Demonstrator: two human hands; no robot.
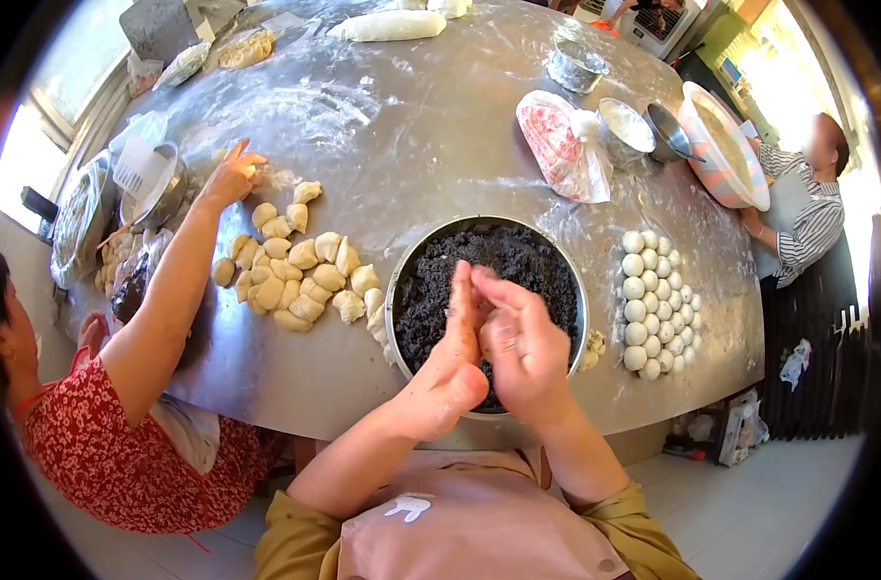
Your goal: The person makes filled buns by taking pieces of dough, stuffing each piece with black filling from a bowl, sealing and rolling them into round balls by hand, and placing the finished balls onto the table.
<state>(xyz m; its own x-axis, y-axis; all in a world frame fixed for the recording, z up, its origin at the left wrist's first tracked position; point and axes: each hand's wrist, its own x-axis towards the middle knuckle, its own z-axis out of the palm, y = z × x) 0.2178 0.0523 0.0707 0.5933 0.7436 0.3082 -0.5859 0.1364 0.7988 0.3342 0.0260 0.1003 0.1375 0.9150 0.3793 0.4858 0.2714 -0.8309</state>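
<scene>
Both my hands are over a large metal bowl (pixel 580 319) filled with a dark, crumbly filling (pixel 431 300). My left hand (pixel 450 362) is held on edge, its fingers stretched out and its palm turned to the right. Against that palm rests my right hand (pixel 527 353), with its fingers curled in. Whatever lies between the two hands is hidden. Pieces of pale dough (pixel 305 275) lie in a cluster left of the bowl, some touching its side. To the right, round white dough balls (pixel 658 304) stand close together in rows.
At left, a co-worker's hand (pixel 232 179) reaches over the table near the dough. A tied plastic bag (pixel 561 145), metal bowls (pixel 577 68) and a large plastic basin (pixel 725 145) stand at back right, near another person. A long dough roll (pixel 387 26) lies at the far side.
</scene>
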